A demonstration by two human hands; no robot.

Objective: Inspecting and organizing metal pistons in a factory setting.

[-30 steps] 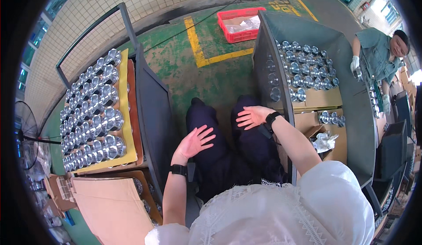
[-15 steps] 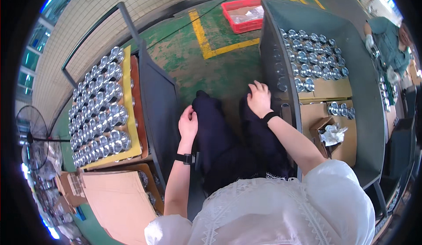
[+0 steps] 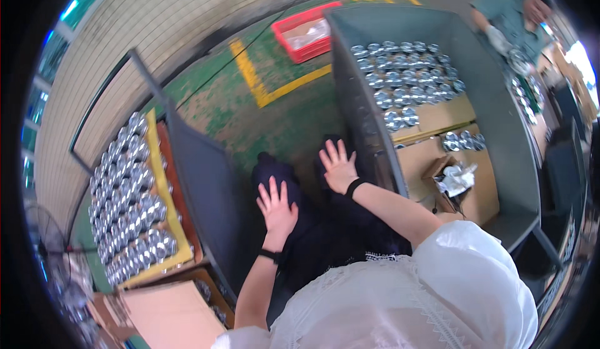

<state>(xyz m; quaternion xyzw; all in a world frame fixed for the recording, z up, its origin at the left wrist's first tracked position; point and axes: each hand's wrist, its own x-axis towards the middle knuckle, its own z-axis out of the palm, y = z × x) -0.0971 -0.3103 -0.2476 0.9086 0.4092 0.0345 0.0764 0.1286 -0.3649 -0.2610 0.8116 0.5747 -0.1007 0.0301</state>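
Uncurled from half a second earlier, the left hand [image 3: 278, 216] and right hand [image 3: 340, 174] spread their fingers above dark trousers [image 3: 350, 231]; whether they touched could not be told. Shiny round metal parts [image 3: 409, 77] lined the grey cart [image 3: 507, 146] at right.

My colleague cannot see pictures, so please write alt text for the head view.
A person's left hand and right hand spread open over dark trousers, between a cart of shiny metal parts at left and a bin of more at right. Ahead: a red crate on green floor; upper right, a co-worker.
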